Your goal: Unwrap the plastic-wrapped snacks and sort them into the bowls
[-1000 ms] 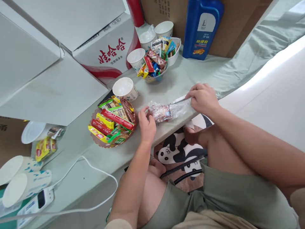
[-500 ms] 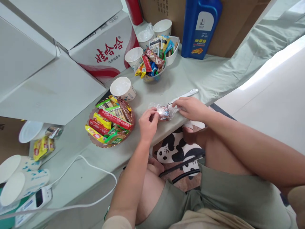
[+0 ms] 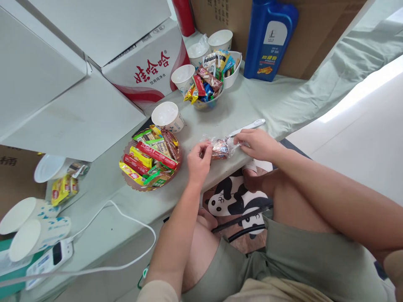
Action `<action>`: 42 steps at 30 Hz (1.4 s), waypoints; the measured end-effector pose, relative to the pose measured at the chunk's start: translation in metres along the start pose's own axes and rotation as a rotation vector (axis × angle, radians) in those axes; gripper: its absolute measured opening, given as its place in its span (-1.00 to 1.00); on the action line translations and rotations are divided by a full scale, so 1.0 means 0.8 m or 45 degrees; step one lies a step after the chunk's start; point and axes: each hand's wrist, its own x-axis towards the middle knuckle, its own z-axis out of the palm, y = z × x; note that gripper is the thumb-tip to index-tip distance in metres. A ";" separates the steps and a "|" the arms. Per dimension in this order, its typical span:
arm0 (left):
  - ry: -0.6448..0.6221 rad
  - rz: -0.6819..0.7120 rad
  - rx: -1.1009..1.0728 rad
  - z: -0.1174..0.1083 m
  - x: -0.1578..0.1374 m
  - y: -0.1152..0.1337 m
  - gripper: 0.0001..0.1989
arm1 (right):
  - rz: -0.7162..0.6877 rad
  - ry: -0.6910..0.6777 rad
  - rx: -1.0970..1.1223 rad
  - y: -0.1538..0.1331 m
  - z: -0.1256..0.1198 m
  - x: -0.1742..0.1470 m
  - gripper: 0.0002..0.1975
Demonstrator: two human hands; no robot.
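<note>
A small clear plastic bag [image 3: 221,148] with shiny wrapped snacks inside lies at the table's near edge. My left hand [image 3: 199,159] pinches its left side between thumb and fingers. At the bag's right end, my right hand [image 3: 256,143] has its fingers closed on the gathered plastic. Just beyond my right hand lies a white-handled knife [image 3: 252,125], its near end partly hidden by the fingers. To the left of my left hand sits a scalloped plate [image 3: 126,151] heaped with wrapped snack bars [image 3: 157,155].
Behind are a clear bowl of wrapped sweets [image 3: 206,86], several paper cups [image 3: 166,114] and a blue bottle [image 3: 269,42]. White cartons [image 3: 151,67] stand at the back left. A white cable [image 3: 126,216] runs from a power strip [image 3: 52,260] along the front edge.
The view has shifted slightly, so everything sits a little further right. Both hands keep their grip on the plastic bag, with little other movement.
</note>
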 end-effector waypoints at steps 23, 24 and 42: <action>0.193 -0.071 0.450 0.005 -0.008 0.004 -0.67 | 0.284 0.288 0.013 0.033 -0.030 -0.023 -0.52; 0.185 -0.084 0.462 0.008 -0.005 0.004 -0.69 | 0.273 0.223 0.007 0.029 -0.026 -0.020 -0.51; 0.425 -0.262 -0.166 0.019 0.030 -0.009 -0.82 | -0.007 0.317 0.020 0.021 -0.016 -0.025 -0.78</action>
